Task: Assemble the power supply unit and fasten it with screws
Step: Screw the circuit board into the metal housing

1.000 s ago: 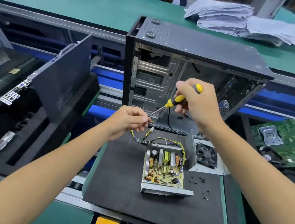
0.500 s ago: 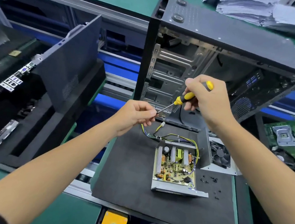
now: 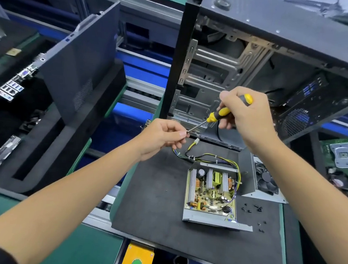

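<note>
The open power supply unit [image 3: 211, 194] lies on a black foam mat [image 3: 153, 203], its circuit board and heat sinks exposed, with yellow and black wires [image 3: 208, 158] running out toward the back. Its grey cover with the fan [image 3: 266, 179] stands just right of it. Small black screws [image 3: 252, 209] are scattered on the mat to the right. My right hand [image 3: 246, 121] grips a yellow and black screwdriver [image 3: 218, 113] above the mat. My left hand [image 3: 164, 136] pinches at the screwdriver's tip; whether a screw is there is too small to see.
An open black computer case [image 3: 268, 62] stands behind the mat. A detached black side panel [image 3: 78, 62] leans at the left over a black foam tray [image 3: 22, 140] with parts. A green motherboard [image 3: 344, 157] lies at the far right. A yellow box with a green button [image 3: 136, 262] sits at the near edge.
The view has tilted down and shifted, so the case looms larger. Both hands stay together at the screwdriver tip, raised slightly above the mat.
</note>
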Tool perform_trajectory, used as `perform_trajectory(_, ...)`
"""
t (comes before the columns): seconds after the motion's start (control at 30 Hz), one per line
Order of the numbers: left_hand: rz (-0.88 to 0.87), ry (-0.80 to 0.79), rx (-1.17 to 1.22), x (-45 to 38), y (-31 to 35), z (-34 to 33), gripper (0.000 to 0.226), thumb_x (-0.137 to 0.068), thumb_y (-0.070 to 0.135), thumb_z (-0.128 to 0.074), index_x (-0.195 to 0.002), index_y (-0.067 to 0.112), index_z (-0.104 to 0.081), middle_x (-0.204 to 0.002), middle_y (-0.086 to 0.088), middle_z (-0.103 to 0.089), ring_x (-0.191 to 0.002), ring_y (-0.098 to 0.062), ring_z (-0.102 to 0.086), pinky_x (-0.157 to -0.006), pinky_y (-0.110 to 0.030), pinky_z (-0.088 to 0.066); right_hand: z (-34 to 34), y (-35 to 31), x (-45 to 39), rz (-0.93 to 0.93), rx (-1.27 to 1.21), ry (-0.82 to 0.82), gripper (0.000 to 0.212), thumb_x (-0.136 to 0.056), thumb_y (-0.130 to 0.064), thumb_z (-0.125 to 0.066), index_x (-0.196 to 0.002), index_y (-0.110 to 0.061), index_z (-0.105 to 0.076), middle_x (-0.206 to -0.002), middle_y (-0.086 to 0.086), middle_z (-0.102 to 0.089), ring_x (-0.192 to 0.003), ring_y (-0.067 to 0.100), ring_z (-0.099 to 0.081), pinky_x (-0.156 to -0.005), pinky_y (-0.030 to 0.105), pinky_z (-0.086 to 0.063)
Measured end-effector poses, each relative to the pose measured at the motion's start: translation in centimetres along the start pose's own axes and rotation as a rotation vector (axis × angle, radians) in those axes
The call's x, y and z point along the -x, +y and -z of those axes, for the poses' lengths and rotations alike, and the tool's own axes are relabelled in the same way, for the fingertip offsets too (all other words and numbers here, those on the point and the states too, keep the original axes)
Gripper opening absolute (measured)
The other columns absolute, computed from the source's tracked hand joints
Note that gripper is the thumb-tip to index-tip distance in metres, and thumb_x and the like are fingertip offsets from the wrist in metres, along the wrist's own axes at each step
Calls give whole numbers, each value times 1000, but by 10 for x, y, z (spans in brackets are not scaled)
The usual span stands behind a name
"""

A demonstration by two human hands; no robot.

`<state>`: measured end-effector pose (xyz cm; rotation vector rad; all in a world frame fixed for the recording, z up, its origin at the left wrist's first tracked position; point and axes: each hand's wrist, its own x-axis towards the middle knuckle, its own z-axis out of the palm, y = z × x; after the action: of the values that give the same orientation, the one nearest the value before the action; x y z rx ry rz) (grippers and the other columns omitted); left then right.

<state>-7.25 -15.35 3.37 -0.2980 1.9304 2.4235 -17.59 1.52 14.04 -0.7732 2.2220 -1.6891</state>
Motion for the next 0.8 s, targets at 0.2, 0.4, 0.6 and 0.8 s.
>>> perform_trajectory(0.2,1,-29,-100,-3,-10,-6,15,-94,-2,-56,-85,5,-67,-74,-3,-67,-63,-10,-60,-58,-18,-50,10,7,-2,-36,58,-137,20,-89,-12,-63,-73,-2,-60,-63,10,-66,-49,22,-64,-45,24,-47)
perform_trajectory(0.4,-9,-126,-409,-6,-22,-5,13,-90,1,-63,-87,12,-69,-75,2,-67,-67,-9,-60,-64,-21,-52,16,14,2,-29,187,-346,18,-87,-13,-69,-80,1,-60,-70,15,-70,-58,24,-70,-52,26,-54)
perform_trajectory(0.6,-37,-157,-697,-7,-40,-10,26,-86,12,-71,-78,35,-63,-80,16,-66,-74,5,-58,-71,-9,-43,4,19,9,1,389,-498,16,-85,-21,-72,-80,-10,-63,-71,8,-70,-61,15,-71,-61,36,-59)
perform_trajectory(0.8,-89,-138,-880,-6,-65,-14,12,-87,19,-70,-80,26,-62,-82,13,-60,-73,0,-53,-67,-8,-37,-8,32,13,50,549,-576,15,-85,-26,-72,-76,-18,-63,-68,0,-66,-66,13,-63,-68,34,-53)
